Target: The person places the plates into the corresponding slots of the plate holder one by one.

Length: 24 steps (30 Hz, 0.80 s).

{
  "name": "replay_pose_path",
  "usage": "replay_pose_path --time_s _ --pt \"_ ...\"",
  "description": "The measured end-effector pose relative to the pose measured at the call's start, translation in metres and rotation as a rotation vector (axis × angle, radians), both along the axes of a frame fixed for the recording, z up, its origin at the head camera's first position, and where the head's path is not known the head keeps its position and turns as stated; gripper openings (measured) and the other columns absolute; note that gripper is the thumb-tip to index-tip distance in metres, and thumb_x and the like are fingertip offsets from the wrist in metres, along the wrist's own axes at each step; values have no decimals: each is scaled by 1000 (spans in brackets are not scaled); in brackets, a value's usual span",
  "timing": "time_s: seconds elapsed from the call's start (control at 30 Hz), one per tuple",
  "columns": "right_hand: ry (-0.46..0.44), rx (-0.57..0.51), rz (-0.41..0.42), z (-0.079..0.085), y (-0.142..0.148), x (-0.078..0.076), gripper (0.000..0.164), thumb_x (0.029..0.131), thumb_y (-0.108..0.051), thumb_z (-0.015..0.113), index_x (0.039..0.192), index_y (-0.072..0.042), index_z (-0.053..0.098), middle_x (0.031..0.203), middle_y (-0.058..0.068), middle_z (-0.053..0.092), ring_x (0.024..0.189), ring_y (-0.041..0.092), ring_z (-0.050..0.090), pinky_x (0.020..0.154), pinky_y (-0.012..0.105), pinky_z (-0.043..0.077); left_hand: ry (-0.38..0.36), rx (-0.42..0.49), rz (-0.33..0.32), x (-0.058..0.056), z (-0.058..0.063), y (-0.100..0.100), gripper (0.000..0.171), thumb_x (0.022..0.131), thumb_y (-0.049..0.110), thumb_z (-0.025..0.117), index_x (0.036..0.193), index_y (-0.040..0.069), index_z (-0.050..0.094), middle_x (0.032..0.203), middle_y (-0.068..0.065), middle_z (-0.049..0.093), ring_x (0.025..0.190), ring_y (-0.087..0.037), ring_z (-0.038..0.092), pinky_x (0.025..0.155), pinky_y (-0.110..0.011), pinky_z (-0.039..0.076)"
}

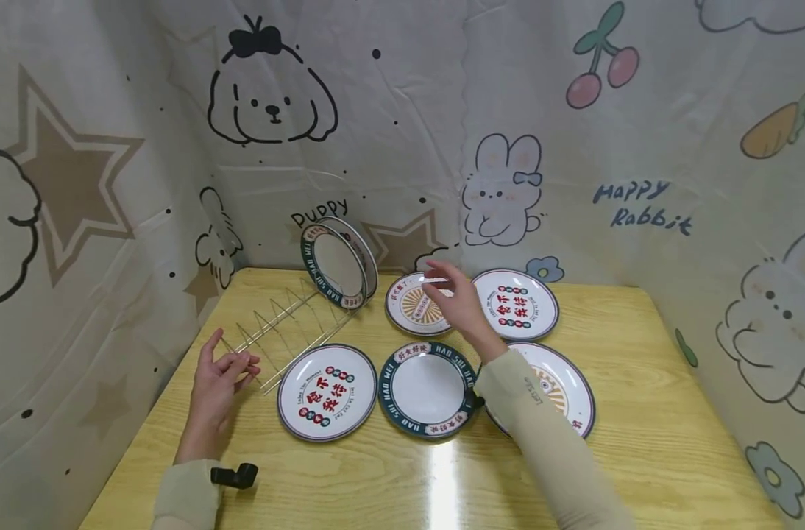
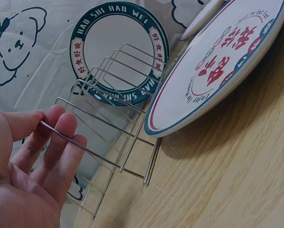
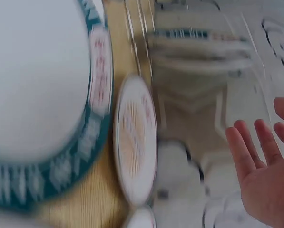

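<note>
My left hand (image 1: 220,379) pinches the near end wire of a metal wire dish rack (image 2: 99,156) between thumb and fingers. Two plates stand tilted at the rack's far end, a green-rimmed plate (image 1: 336,265) in front and another plate (image 1: 371,254) behind it. My right hand (image 1: 457,298) is raised over the back row, fingers loosely spread and holding nothing. Below it lies a small sunburst plate (image 1: 405,303), partly covered by the hand. In the right wrist view, the fingers (image 3: 241,154) appear apart from every plate.
Flat on the wooden table (image 1: 349,486) lie a red-lettered plate (image 1: 326,394) beside the rack, a green-rimmed plate (image 1: 427,390), a sunburst plate (image 1: 571,390) partly under my right sleeve, and a red-lettered plate (image 1: 515,303) at the back. A patterned curtain (image 1: 402,110) encloses the table.
</note>
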State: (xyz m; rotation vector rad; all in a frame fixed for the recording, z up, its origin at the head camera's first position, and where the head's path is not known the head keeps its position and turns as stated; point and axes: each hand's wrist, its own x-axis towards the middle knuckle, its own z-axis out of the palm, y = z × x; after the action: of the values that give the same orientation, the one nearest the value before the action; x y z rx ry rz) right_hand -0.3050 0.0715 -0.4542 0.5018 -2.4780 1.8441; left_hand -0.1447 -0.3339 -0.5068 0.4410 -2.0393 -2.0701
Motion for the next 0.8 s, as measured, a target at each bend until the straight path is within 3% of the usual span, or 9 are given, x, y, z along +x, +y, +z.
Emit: replay_pose_path --time_s 0.13,0.27,0.4,0.53,0.63,0.8 --pt "-24 44 -80 -1 53 1 50 104 -16 65 152 -14 51 138 14 62 125 35 63 100 40 55 -18 12 10 2 0 1 79 107 15 56 167 27 7 93 12 75 81 -6 72 76 -19 60" --pt "-30 31 -142 -4 104 4 52 104 -16 64 154 -10 48 140 20 59 121 34 63 90 22 57 -18 23 16 3 0 1 79 107 16 57 167 26 8 93 11 75 80 -6 72 76 -19 60" --pt "-71 17 -211 -7 149 8 55 106 -17 61 157 -9 42 145 23 54 117 21 61 87 11 53 -11 34 10 3 0 0 79 106 17 57 167 27 8 93 11 75 80 -6 72 77 -18 59" --pt "-137 44 -314 -17 187 8 58 107 -18 58 161 -12 37 149 23 51 108 6 58 86 10 53 -6 53 6 2 1 -1 80 106 16 57 167 28 8 93 10 75 81 -7 72 78 -19 59" --pt "-176 33 -365 -29 211 9 59 107 -17 56 161 -10 35 149 24 49 103 2 59 88 12 54 -5 69 6 1 2 0 80 106 15 58 167 29 9 94 8 76 80 -7 72 78 -19 59" --pt "-242 8 -379 -47 237 19 60 108 -17 55 162 -4 31 146 24 47 97 -3 62 91 17 56 -1 59 -2 2 1 1 80 106 16 58 167 30 8 95 9 75 83 -7 72 79 -18 59"
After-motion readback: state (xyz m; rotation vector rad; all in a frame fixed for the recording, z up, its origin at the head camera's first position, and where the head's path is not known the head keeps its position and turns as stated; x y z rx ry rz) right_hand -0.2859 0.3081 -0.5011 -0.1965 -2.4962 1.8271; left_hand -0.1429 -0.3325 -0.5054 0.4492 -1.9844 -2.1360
